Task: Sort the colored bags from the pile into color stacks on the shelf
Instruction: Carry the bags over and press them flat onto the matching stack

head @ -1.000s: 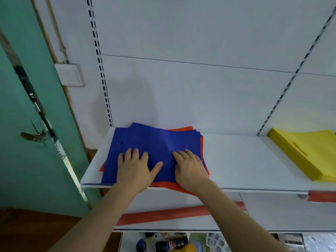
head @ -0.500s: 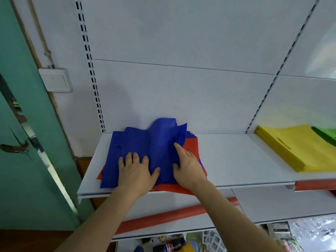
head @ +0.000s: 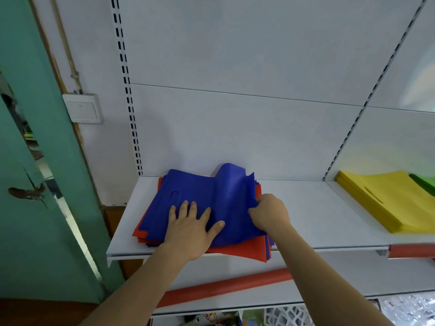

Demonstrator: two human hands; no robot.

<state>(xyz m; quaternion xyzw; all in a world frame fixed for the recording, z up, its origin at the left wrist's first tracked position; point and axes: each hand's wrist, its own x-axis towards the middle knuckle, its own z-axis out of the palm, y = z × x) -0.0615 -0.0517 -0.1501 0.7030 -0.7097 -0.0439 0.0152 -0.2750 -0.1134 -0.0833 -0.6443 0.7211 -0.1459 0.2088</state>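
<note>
Peeling the blue bags point(head: 195, 203) off the mixed pile looks like the step in hand, so separate only the blue layers and leave the red bags point(head: 237, 251) flat underneath. Left hand point(head: 191, 231) lies flat on the left half of the blue bags, fingers point(head: 188, 209) spread and straight, thumb out to the right. That works as a hold-down and should stay put while the other side lifts. Right hand point(head: 270, 214) has its fingers curled round the right edge of the top blue sheets, gripping them; that edge is raised and folded up toward the back wall. Exact count of sheets in the grip: cannot tell.

Judgement: lift slowly, check no red sheet rides along, then slide the blue set clear sideways rather than dragging the whole pile. The red corner already overhangs the shelf point(head: 313, 208) front edge, so a tug could pull it off.

Pile sits at the left of the shelf, near the back wall. Yellow stack point(head: 386, 198) lies well apart on the right, with a green stack point(head: 423, 182) touching its far side at the frame edge.
</note>
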